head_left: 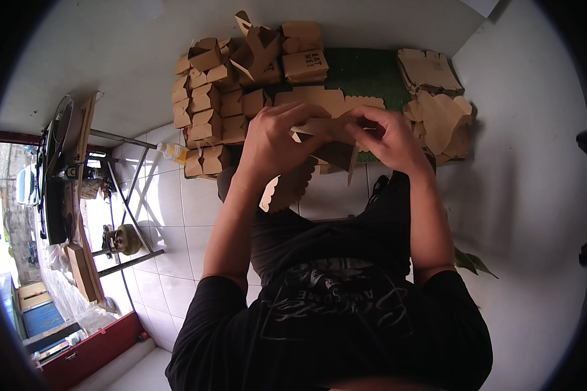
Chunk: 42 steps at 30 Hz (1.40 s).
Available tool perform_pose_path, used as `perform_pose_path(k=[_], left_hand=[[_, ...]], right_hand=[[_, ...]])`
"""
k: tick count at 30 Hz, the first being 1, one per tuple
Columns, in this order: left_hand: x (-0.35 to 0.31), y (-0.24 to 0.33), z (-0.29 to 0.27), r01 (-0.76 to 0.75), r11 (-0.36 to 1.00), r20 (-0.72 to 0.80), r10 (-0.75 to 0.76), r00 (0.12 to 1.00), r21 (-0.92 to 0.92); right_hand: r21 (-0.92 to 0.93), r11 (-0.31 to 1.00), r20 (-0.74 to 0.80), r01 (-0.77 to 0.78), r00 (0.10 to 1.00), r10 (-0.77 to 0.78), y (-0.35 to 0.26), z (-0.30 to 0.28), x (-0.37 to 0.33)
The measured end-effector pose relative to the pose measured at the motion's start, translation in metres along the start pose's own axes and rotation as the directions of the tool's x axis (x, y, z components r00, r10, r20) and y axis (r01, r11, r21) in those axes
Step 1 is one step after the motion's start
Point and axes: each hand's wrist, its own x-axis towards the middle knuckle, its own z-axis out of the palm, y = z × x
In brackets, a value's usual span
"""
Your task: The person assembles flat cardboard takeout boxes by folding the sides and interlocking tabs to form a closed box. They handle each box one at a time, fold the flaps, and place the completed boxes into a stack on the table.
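Above my lap, both hands grip a partly folded brown cardboard box (336, 154). It has scalloped flaps, and one of them hangs down between my knees. My left hand (279, 140) is closed on the box's left side, fingers bent over its upper edge. The fingers and thumb of my right hand (388, 135) pinch the right end of the same edge. My fingers hide part of the folds. Just beyond my hands, a flat cardboard blank (323, 99) with a scalloped edge lies on the green mat.
Several folded boxes (205, 98) are stacked at the far left of the green mat (365, 68). Flat blanks (430, 70) are piled at the far right, with loose scalloped blanks (440, 127) nearer me. A bottle (171, 151) and metal-framed stand (134, 195) are at left.
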Motion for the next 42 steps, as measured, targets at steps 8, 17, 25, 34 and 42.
perform_pose_path(k=[8, 17, 25, 34, 42], left_hand=[[0.002, 0.004, 0.003, 0.011, 1.000, 0.035, -0.012, 0.999, 0.028], [0.002, 0.006, 0.005, 0.059, 0.998, 0.063, -0.060, 0.996, 0.019], [0.002, 0.001, 0.008, 0.088, 0.995, 0.069, -0.085, 0.994, -0.043], [0.003, 0.004, 0.008, 0.077, 0.997, 0.060, -0.076, 0.995, -0.011], [0.002, 0.001, 0.009, 0.081, 0.996, 0.047, -0.079, 0.996, -0.028]], right_hand=[[0.022, 0.993, 0.027, -0.117, 0.993, 0.116, -0.001, 0.003, 0.002], [0.083, 0.980, 0.003, -0.181, 0.983, 0.181, -0.002, 0.004, 0.001], [0.066, 0.995, 0.071, -0.080, 0.995, 0.075, 0.001, 0.000, 0.002], [0.121, 0.990, 0.085, -0.066, 0.995, 0.056, -0.004, -0.001, 0.004], [0.041, 0.998, 0.053, 0.055, 0.997, -0.057, -0.009, 0.005, 0.000]])
